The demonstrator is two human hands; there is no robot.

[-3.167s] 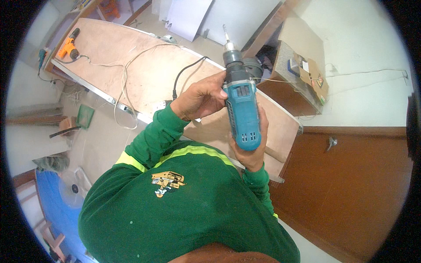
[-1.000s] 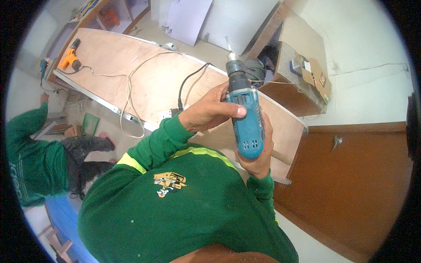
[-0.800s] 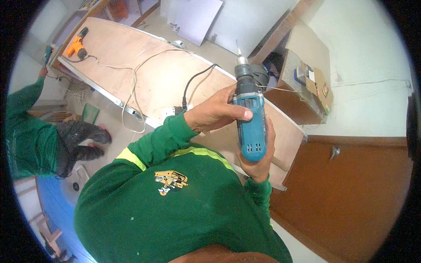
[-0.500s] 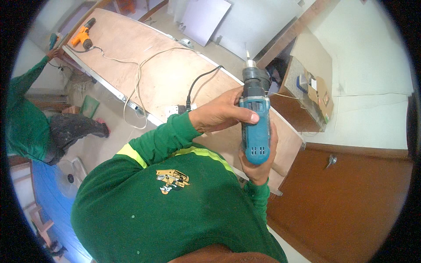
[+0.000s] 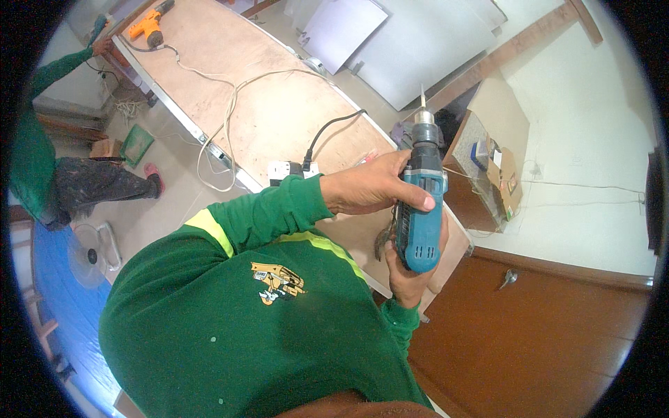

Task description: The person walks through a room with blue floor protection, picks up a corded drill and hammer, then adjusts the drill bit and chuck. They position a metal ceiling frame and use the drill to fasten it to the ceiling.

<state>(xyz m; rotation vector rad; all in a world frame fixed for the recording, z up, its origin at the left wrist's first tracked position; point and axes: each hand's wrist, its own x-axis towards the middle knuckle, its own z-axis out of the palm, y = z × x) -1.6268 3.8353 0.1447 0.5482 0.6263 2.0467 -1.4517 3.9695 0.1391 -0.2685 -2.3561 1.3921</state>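
Observation:
A teal and black power drill (image 5: 422, 216) is held out in front of my chest, its chuck and thin bit (image 5: 422, 104) pointing away from me. My left hand (image 5: 366, 184) is closed on the front of its body, the thumb lying along the teal casing. Lower down, my right hand (image 5: 405, 279) wraps round the drill from behind and beneath; most of its fingers are hidden. Under the drill lies a long wooden panel table (image 5: 279, 111) with a metal edge. On it, near my left wrist, a white power strip (image 5: 284, 169) has a black plug (image 5: 307, 161) in it.
An orange power tool (image 5: 148, 29) lies at the table's far left, with a pale cord (image 5: 233, 90) looping across the top. A co-worker in green (image 5: 42, 160) stands at left near a fan (image 5: 90, 256). A brown door (image 5: 536, 320) and a cabinet (image 5: 488, 139) are at right.
The view has shifted a little. The drill and both hands now appear slightly further right and lower, still in the same grip. The co-worker's hand stays by the table's far-left end.

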